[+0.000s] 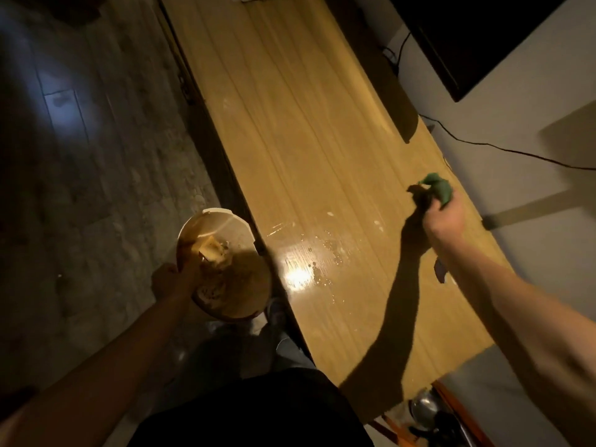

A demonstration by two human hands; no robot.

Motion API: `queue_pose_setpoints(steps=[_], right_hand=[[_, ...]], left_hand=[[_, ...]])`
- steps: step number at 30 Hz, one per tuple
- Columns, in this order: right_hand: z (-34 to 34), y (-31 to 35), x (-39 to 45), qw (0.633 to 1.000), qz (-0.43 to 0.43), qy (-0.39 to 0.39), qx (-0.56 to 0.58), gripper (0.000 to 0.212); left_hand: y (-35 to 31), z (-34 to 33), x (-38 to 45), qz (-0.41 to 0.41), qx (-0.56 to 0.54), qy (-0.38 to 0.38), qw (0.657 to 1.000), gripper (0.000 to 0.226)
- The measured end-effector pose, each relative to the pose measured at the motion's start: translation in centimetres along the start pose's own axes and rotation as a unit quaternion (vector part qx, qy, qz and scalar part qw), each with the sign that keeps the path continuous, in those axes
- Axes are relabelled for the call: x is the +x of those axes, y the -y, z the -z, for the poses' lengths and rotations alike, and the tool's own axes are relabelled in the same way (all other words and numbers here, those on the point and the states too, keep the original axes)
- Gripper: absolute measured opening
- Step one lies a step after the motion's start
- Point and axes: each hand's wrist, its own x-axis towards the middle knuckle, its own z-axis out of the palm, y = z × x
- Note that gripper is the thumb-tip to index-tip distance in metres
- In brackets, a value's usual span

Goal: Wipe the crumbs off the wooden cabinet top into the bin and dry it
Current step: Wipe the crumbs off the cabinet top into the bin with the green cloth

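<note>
The long wooden cabinet top runs from near me to the far end. Wet drops and pale crumbs glisten near its front edge. My right hand grips a bunched green cloth just over the cabinet's right side. A round white bin with scraps inside is held against the cabinet's front edge. My left hand grips its rim on the left.
A dark screen hangs on the wall at the right, with a black cable below it. Grey floor lies left of the cabinet. A shiny metal object sits past the cabinet's near end.
</note>
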Motion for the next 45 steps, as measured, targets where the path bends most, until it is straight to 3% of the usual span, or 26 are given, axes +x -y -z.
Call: queue_pose_setpoints(steps=[7, 12, 16, 26, 29, 33, 36, 39, 41, 45], right_hand=[[1.6, -5.7, 4.3, 0.997, -0.043, -0.014, -0.070, 0.047], [-1.6, -4.0, 1.6, 0.994, -0.030, -0.054, -0.085, 0.051], [-5.3, -1.4, -3.7, 0.995, 0.049, -0.046, -0.076, 0.056], [-12.7, 3.6, -16.7, 0.985, 0.152, 0.029, -0.072, 0.066], [-15.0, 4.9, -20.6, 0.976, 0.200, 0.048, -0.079, 0.069], [-17.5, 6.4, -26.0, 0.954, 0.282, 0.067, -0.076, 0.072], [-19.0, 7.2, -29.3, 0.922, 0.345, 0.158, -0.083, 0.065], [-20.6, 6.6, -32.5, 0.886, 0.315, 0.335, -0.066, 0.053], [-20.8, 5.5, -34.1, 0.910, 0.255, 0.323, -0.045, 0.051], [-19.2, 3.8, -34.3, 0.937, 0.199, 0.288, 0.009, 0.050]], left_hand=[[0.6, -0.5, -1.2, 0.031, -0.051, -0.024, 0.998, 0.041], [0.6, -0.5, -1.0, 0.009, -0.050, -0.011, 0.999, 0.019], [0.8, -0.5, -1.0, 0.016, -0.047, -0.016, 0.999, 0.013], [1.3, 0.3, -0.2, -0.017, -0.056, 0.021, 0.998, 0.028], [1.0, 0.9, -0.1, -0.018, -0.050, 0.053, 0.997, 0.016], [0.7, 1.5, 0.2, -0.004, -0.070, 0.053, 0.996, 0.034], [0.6, 2.1, 0.1, -0.023, -0.060, 0.054, 0.996, 0.023], [0.6, 2.6, 0.4, -0.049, 0.017, 0.052, 0.997, 0.039], [0.9, 2.9, 0.8, -0.053, 0.032, 0.059, 0.996, 0.041], [1.5, 3.4, 0.6, -0.065, -0.013, 0.083, 0.994, 0.021]])
